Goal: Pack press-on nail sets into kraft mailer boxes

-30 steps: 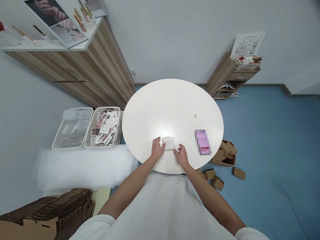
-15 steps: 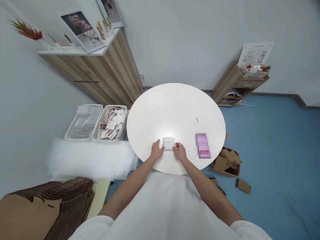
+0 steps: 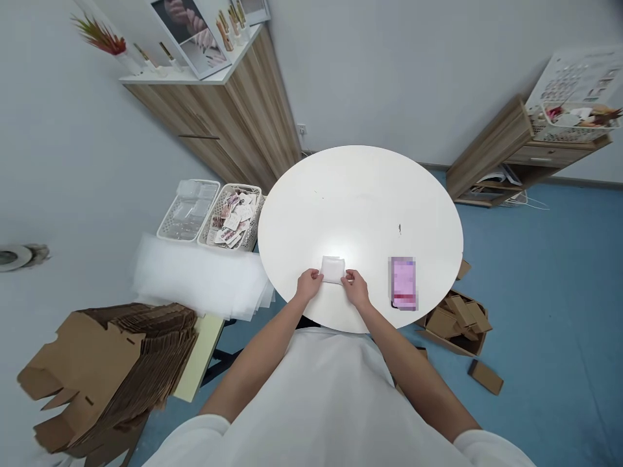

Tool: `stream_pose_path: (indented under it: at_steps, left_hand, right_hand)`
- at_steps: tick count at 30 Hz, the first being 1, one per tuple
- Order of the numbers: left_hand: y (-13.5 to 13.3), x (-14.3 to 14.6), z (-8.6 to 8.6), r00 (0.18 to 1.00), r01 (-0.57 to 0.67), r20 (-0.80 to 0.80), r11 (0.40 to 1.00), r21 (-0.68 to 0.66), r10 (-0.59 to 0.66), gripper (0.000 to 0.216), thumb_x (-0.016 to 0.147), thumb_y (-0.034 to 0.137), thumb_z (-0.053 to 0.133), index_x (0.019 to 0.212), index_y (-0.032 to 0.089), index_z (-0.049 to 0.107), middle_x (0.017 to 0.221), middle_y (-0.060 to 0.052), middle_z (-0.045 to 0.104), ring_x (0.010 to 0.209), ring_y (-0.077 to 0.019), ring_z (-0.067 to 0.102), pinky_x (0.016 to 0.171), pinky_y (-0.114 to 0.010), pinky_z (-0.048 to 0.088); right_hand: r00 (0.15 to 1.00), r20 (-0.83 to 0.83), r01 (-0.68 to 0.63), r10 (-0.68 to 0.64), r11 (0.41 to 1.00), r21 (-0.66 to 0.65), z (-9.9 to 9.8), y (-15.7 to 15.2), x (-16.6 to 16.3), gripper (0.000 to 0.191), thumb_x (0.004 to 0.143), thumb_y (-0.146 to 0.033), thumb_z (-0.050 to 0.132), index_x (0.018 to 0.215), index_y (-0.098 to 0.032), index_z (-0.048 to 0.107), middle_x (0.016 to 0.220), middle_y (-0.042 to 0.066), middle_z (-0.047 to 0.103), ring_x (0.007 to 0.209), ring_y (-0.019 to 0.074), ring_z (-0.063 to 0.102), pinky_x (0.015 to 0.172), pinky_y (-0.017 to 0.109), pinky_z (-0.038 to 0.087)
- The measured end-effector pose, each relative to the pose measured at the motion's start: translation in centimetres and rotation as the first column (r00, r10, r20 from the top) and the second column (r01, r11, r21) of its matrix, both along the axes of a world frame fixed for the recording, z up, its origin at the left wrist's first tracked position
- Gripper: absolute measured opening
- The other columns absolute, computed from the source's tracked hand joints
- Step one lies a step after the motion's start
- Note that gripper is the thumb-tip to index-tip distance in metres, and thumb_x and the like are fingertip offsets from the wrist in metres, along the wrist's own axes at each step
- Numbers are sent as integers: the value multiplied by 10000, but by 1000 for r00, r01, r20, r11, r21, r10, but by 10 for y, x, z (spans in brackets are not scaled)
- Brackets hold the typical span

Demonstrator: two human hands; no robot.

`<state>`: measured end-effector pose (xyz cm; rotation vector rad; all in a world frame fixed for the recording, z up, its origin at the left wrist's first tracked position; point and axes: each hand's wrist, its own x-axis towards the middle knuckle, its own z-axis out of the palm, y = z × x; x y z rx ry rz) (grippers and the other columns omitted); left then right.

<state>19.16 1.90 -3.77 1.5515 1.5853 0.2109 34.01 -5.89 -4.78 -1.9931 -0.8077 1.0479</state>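
Observation:
A small white packet (image 3: 333, 270), apparently wrapped in thin translucent sheet, lies near the front edge of the round white table (image 3: 360, 188). My left hand (image 3: 309, 285) has its fingers curled and pinches the packet's lower left corner. On the other side, my right hand (image 3: 355, 287) grips the lower right corner between thumb and fingers. What is inside the wrapping cannot be seen. To the right of my right hand lies a blurred pink phone-like rectangle (image 3: 403, 283).
At left are a basket of clear plastic cases (image 3: 187, 211), a basket of printed cards (image 3: 233, 217), white translucent sheets (image 3: 199, 275) and stacked flat cardboard (image 3: 102, 370). Small brown boxes fill a carton (image 3: 455, 324) on the floor at right; another box (image 3: 485, 377) lies beside it.
My left fingers, stretched along the packet's side before, are now curled in at its lower corner. My right hand stays at the right corner. The camera view has shifted.

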Motion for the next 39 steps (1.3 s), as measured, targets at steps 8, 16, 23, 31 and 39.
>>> stream_pose_path:
  at_steps: [8, 16, 23, 31, 39]
  left_hand:
    - [8, 3, -5, 997, 41, 67, 999, -30, -39, 163, 728, 249, 555, 872, 182, 588, 879, -42, 647, 817, -158, 598, 754, -289, 470]
    - [41, -27, 2, 992, 22, 122, 1000, 19, -25, 260, 739, 211, 542, 999, 194, 529, 886, -32, 634, 775, -135, 605, 729, -273, 479]
    - [94, -83, -2, 987, -6, 161, 988, 156, -20, 329, 721, 146, 517, 1048, 177, 499, 1007, -62, 612, 907, -168, 580, 812, -314, 456]
    - [144, -123, -5, 994, 45, 90, 969, 243, -68, 511, 677, 101, 475, 1183, 143, 415, 1203, -108, 477, 1151, -246, 408, 976, -398, 338]
    - [174, -131, -9, 990, 84, 87, 965, 250, -108, 583, 657, 110, 481, 1228, 143, 367, 1254, -119, 398, 1181, -259, 363, 1007, -413, 305]
  right_hand:
    - [1000, 18, -13, 13, 1000, -18, 3, 7, -5, 289, 737, -298, 450, 999, -199, 522, 922, 51, 606, 716, 161, 581, 680, 310, 455]
    - [999, 36, -37, 38, 999, -17, 12, 47, -36, 388, 737, -282, 447, 1116, -204, 464, 973, 41, 583, 735, 139, 569, 715, 313, 458]
    - [989, -42, -138, 141, 988, 71, 13, 112, -94, 468, 710, -243, 478, 1175, -208, 435, 1153, 69, 518, 943, 166, 531, 839, 339, 450]
    - [966, -152, -200, 211, 976, 85, 5, 169, -137, 589, 704, -227, 503, 1273, -203, 352, 1268, 80, 417, 1106, 179, 443, 944, 357, 390]
    - [962, -167, -200, 218, 972, 122, 5, 199, -148, 611, 708, -207, 505, 1291, -208, 324, 1265, 77, 402, 1127, 176, 421, 967, 361, 368]
